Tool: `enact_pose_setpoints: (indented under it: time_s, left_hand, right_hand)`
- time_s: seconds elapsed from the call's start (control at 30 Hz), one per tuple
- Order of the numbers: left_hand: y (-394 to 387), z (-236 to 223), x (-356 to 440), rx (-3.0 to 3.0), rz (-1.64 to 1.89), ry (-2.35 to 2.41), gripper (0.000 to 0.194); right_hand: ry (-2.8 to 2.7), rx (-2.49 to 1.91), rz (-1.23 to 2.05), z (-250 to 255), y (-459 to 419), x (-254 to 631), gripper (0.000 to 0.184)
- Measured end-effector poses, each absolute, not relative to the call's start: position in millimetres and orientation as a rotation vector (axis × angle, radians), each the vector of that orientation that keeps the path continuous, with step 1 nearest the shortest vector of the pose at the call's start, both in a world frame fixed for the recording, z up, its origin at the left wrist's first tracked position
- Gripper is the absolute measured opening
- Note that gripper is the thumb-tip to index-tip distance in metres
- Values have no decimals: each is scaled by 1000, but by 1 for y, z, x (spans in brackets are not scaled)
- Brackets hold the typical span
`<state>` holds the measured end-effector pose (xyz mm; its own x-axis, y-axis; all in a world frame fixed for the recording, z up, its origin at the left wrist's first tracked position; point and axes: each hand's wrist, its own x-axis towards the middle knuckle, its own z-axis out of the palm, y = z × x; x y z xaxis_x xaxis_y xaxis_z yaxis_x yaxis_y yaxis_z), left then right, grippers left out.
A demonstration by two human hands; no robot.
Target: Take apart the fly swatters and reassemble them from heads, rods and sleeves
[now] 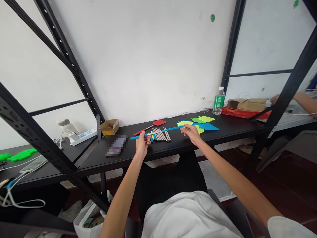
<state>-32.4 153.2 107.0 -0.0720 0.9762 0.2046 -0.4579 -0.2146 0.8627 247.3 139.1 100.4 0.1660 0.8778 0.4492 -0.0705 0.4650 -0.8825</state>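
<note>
Over the desk I hold a blue fly swatter (173,128) with a thin metal rod, turned nearly edge-on. My left hand (142,143) is closed around it by its blue handle. At the other end, the fingers of my right hand (191,133) pinch the tip of the blue head. Beneath the rod lie several metal rods (161,135) side by side, with a few blue and yellow handles (153,137) at their left. Behind them rests a red fly swatter (159,122). Yellow-green leaf-shaped heads (206,119) and a blue head (209,126) are spread near my right hand.
A small cardboard box (109,127) and a blurred phone-like thing (117,145) are on the left of the black desk (95,157). A water bottle (219,101) stands at the back right. Black metal posts (284,86) frame both sides. Another person's arm (305,101) shows far right.
</note>
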Motion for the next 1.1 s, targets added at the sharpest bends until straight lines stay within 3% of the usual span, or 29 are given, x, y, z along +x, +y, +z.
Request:
enact_pose_setpoints:
  time_s: [0.23, 0.93, 1.1]
  left_hand:
    - [153, 107, -33, 993, 1566, 764, 39]
    - [150, 109, -31, 1041, 1552, 755, 37]
    - [149, 109, -30, 1090, 1544, 760, 36]
  right_hand:
    - [-1212, -853, 812, 103, 138, 246, 40]
    - [-1242, -875, 877, 94, 146, 252, 37]
    - [-1192, -920, 883, 92, 148, 251, 46]
